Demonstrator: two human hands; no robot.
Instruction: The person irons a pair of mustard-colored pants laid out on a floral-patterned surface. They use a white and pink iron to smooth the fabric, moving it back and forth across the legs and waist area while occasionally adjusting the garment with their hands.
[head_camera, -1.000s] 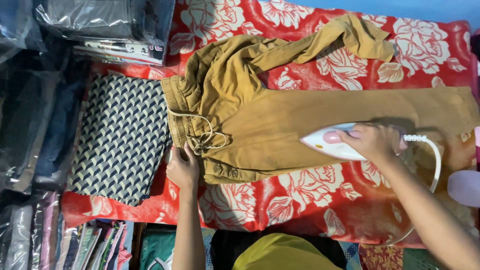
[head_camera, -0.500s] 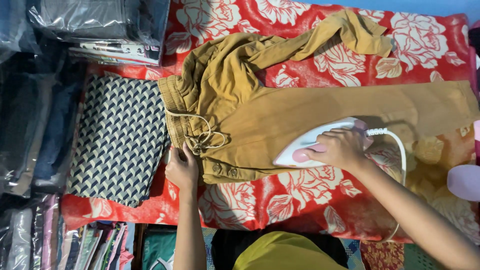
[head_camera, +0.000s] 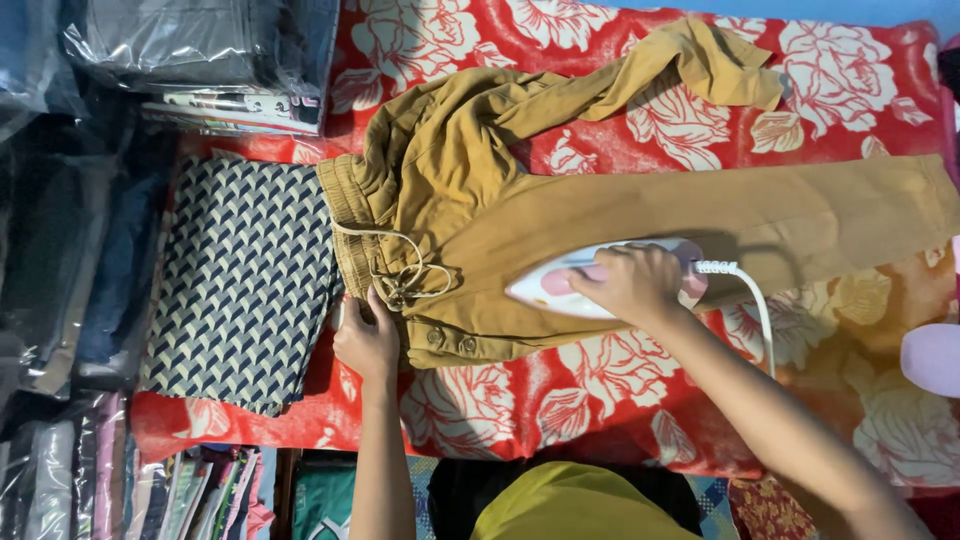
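A pair of mustard-brown trousers (head_camera: 620, 215) lies flat on a red blanket with white flowers (head_camera: 610, 400), waistband to the left, one leg stretched right and the other bunched toward the top. My right hand (head_camera: 630, 285) grips the handle of a white and pink iron (head_camera: 545, 288), which rests on the stretched leg with its tip pointing left. My left hand (head_camera: 367, 340) presses on the waistband edge by the drawstring (head_camera: 400, 270) and two buttons.
A folded cloth with a dark and cream scale pattern (head_camera: 245, 280) lies left of the trousers. Plastic-wrapped stacks of fabric (head_camera: 190, 50) fill the left side and top left. The iron's white cord (head_camera: 755, 305) trails right. A pale pink object (head_camera: 932, 358) sits at the right edge.
The iron has slid left along the trouser leg toward the waistband, with my right hand on it. My left hand has stayed at the waistband.
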